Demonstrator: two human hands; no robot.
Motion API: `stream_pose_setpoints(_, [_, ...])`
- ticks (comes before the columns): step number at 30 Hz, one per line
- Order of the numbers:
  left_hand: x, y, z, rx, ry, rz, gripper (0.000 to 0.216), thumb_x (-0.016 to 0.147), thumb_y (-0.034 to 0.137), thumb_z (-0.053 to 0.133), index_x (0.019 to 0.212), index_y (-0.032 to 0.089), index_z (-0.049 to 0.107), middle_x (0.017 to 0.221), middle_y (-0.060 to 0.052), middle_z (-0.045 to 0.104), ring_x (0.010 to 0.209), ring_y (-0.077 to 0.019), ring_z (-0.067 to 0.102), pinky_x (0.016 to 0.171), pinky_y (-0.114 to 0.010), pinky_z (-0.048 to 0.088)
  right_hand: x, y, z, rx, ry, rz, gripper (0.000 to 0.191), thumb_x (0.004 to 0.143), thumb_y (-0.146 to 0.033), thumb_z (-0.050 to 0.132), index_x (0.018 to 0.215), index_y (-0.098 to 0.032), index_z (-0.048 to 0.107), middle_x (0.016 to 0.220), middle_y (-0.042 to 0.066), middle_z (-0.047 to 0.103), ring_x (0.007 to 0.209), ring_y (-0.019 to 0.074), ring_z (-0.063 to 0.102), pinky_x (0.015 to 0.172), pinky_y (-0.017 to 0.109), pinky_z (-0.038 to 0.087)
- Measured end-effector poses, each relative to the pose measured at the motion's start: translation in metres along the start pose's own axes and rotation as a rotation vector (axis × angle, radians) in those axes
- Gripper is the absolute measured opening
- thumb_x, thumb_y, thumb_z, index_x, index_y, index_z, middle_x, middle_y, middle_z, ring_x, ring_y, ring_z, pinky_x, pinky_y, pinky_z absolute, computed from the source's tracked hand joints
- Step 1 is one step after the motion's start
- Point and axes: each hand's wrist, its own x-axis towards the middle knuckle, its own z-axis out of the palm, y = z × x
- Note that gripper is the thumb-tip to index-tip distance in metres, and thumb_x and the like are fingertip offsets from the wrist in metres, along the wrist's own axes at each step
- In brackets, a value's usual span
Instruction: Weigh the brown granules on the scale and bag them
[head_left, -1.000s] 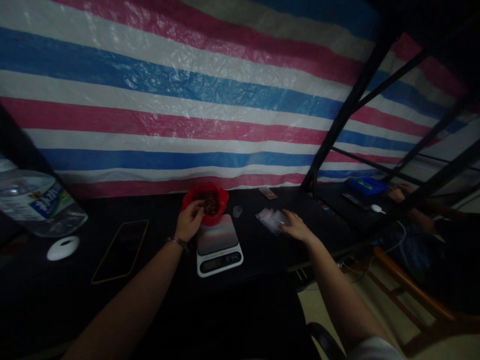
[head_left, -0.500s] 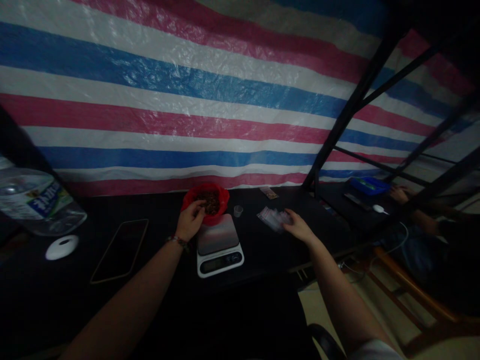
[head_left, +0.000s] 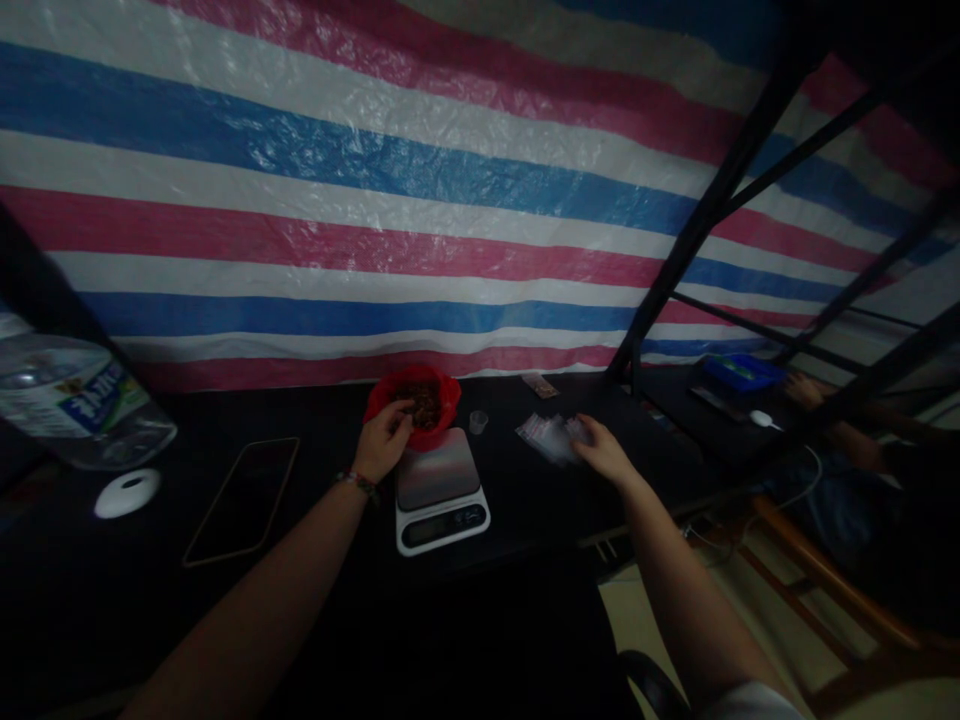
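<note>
My left hand reaches into the near rim of a red bowl of dark brown bits, its fingers pinched together over the contents. A white digital scale with a steel plate sits just in front of the bowl. My right hand rests on a pile of small clear plastic bags to the right, fingers curled on the pile's edge. A tiny clear cup stands between the bowl and the bags.
A phone lies face up at the left, beside a white round disc and a big water bottle. Another person's hand works by a blue tray at the far right. A wooden chair stands right.
Hardly anything has moved. My right hand has crept a little further onto the bags; my left hand stays at the bowl.
</note>
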Motion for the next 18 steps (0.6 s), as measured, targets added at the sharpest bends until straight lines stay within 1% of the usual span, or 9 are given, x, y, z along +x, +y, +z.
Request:
stream_pose_setpoints(2, [0.000, 0.001, -0.001, 0.011, -0.004, 0.003, 0.034, 0.084, 0.036, 0.048, 0.111, 0.017, 0.059, 0.082, -0.003, 0.068, 0.073, -0.0159, 0.064, 0.069, -0.026, 0.050, 0.005, -0.003, 0.002, -0.031, 0.044, -0.011, 0.060, 0.076, -0.034, 0.053, 0.131, -0.013, 0.044, 0.128, 0.014, 0.050, 0.118, 0.0252, 0.048, 0.102, 0.037, 0.036])
stream_pose_setpoints(4, [0.000, 0.004, -0.002, 0.030, -0.007, 0.006, 0.034, 0.084, 0.036, 0.047, 0.111, 0.018, 0.059, 0.082, -0.003, 0.068, 0.073, -0.0161, 0.064, 0.068, -0.025, 0.049, 0.011, -0.007, 0.006, -0.074, 0.029, -0.023, 0.062, 0.077, -0.036, 0.053, 0.134, -0.016, 0.041, 0.132, 0.013, 0.048, 0.121, 0.0265, 0.045, 0.103, 0.040, 0.035])
stream_pose_setpoints(7, [0.000, 0.005, -0.003, 0.050, -0.008, 0.003, 0.034, 0.084, 0.036, 0.047, 0.111, 0.018, 0.060, 0.082, -0.003, 0.069, 0.074, -0.0163, 0.064, 0.067, -0.025, 0.049, 0.017, -0.014, 0.012, -0.151, -0.114, -0.010, 0.069, 0.076, -0.047, 0.057, 0.138, -0.023, 0.036, 0.137, 0.011, 0.044, 0.125, 0.0321, 0.039, 0.100, 0.047, 0.034])
stream_pose_setpoints(9, [0.000, 0.005, -0.003, 0.047, -0.008, -0.003, 0.034, 0.084, 0.035, 0.048, 0.111, 0.018, 0.060, 0.082, -0.003, 0.069, 0.073, -0.0162, 0.064, 0.067, -0.025, 0.049, 0.020, -0.018, 0.015, -0.196, -0.219, 0.018, 0.074, 0.073, -0.056, 0.059, 0.138, -0.027, 0.036, 0.138, 0.011, 0.043, 0.126, 0.0371, 0.036, 0.098, 0.052, 0.033])
stream_pose_setpoints(12, [0.000, 0.002, -0.002, 0.044, -0.014, -0.005, 0.034, 0.084, 0.035, 0.047, 0.111, 0.018, 0.060, 0.084, -0.003, 0.069, 0.074, -0.0163, 0.064, 0.068, -0.026, 0.049, 0.023, -0.020, 0.017, -0.243, -0.286, 0.034, 0.079, 0.068, -0.062, 0.062, 0.136, -0.028, 0.039, 0.137, 0.012, 0.043, 0.125, 0.0410, 0.035, 0.096, 0.054, 0.032])
stream_pose_setpoints(15, [0.001, 0.001, -0.001, 0.048, -0.022, -0.002, 0.034, 0.084, 0.035, 0.048, 0.111, 0.018, 0.060, 0.085, -0.004, 0.069, 0.074, -0.0164, 0.064, 0.069, -0.026, 0.049, 0.025, -0.017, 0.017, -0.229, -0.286, 0.008, 0.076, 0.069, -0.061, 0.063, 0.134, -0.027, 0.042, 0.136, 0.011, 0.044, 0.124, 0.0388, 0.036, 0.097, 0.052, 0.033])
stream_pose_setpoints(18, [0.001, 0.001, -0.001, 0.052, -0.028, -0.004, 0.034, 0.084, 0.036, 0.048, 0.111, 0.018, 0.060, 0.084, -0.004, 0.069, 0.073, -0.0164, 0.064, 0.067, -0.026, 0.049, 0.025, -0.012, 0.015, -0.140, -0.274, -0.059, 0.071, 0.073, -0.055, 0.061, 0.132, -0.021, 0.044, 0.133, 0.012, 0.047, 0.123, 0.0332, 0.041, 0.099, 0.046, 0.034])
